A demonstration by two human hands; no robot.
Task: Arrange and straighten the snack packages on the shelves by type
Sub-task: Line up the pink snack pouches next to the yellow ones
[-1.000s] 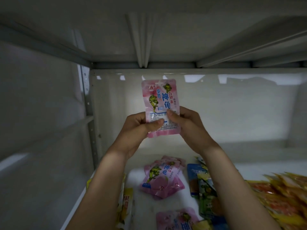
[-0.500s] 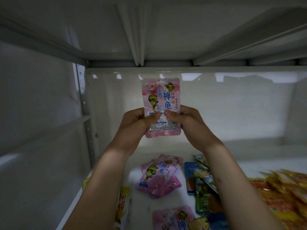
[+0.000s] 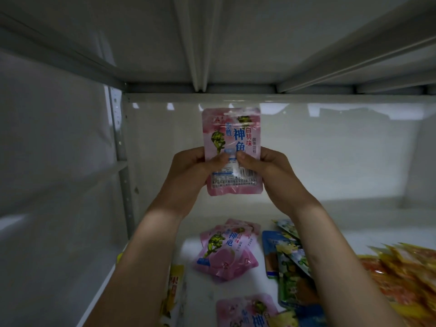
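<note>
Pink foil is what I have between my thumbs: one pink packet (image 3: 232,151) held upright in front of me, well above the shelf floor (image 3: 342,237) and near the white back wall (image 3: 330,149). From the head camera, my left hand (image 3: 188,175) grips its left edge and my right hand (image 3: 271,173) its right edge, each with the thumb pressed on the printed face near the middle and the other fingers curled behind, where I cannot see them. The two thumbs almost meet.

Below my wrists a loose stack of pink packets (image 3: 225,252) lies on the shelf floor, fanned and crooked, with another pink one (image 3: 245,312) at the bottom edge of the view. Just to their right sits a leaning heap of blue and green packets (image 3: 286,267), and further right an orange and yellow pile (image 3: 401,272); yellow packets (image 3: 173,289) stand just beside my left forearm.

What worries me: the film looks slick and I hold it only by its lower half, so the top could flop or the packet slip as I lower it. Bringing my forearms down, I could sweep the yellow ones off the open front edge or nudge the blue heap into the pink stack, mixing the types. Setting it on that fanned stack, I judge it may slide off unless I square the stack first
</note>
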